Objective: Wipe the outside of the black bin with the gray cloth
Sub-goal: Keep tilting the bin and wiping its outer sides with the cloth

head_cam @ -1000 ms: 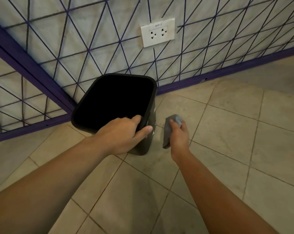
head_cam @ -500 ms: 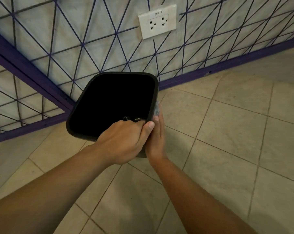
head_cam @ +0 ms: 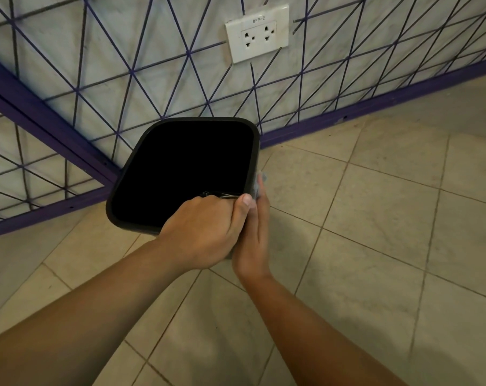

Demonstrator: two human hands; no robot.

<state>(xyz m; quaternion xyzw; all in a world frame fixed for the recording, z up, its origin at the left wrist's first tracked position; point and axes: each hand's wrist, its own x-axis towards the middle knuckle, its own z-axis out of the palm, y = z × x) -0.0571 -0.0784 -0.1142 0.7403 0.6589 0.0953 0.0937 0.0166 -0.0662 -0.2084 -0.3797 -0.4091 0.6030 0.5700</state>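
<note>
The black bin (head_cam: 141, 151) stands on the tiled floor by the wall, seen from above with its dark opening facing me. My left hand (head_cam: 205, 232) grips its near rim, fingers curled inside and thumb over the right corner. My right hand (head_cam: 254, 238) lies flat against the bin's right outer side and presses the gray cloth (head_cam: 260, 182) to it. Only a small gray edge of the cloth shows past the fingertips; the rest is hidden under the palm.
A wall with a purple line pattern and a purple skirting (head_cam: 375, 107) runs right behind the bin. A white double socket (head_cam: 257, 34) sits on the wall above it. Beige floor tiles (head_cam: 375, 218) spread to the right and toward me.
My right hand, which held the cloth out in the air beside the bin, has moved left and now presses it flat against the bin's right side. The left hand keeps its grip.
</note>
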